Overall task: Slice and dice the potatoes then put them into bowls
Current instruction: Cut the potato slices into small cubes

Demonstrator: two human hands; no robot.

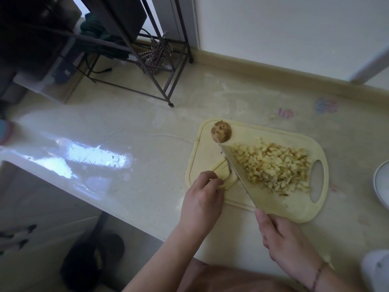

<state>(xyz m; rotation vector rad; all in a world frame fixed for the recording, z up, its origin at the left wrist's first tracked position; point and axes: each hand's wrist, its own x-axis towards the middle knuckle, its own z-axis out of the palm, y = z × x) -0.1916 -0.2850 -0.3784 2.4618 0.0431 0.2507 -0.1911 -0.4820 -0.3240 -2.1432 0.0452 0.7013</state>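
A pale yellow cutting board [299,209] lies on the light counter. A heap of diced potato [273,165] covers its right half. One whole unpeeled potato [221,131] sits at the board's far left corner. Near the board's left edge my left hand [202,199] holds down a stack of potato slices [291,181] with curled fingertips. My right hand [284,239] grips the handle of a broad knife [242,173], whose blade stands edge-down against the slices, tip pointing toward the whole potato.
A white bowl's rim [381,182] shows at the right edge. A black metal rack [164,66] stands at the back of the counter, by the wall. The counter's front edge runs diagonally at lower left, with the floor and a dark object below.
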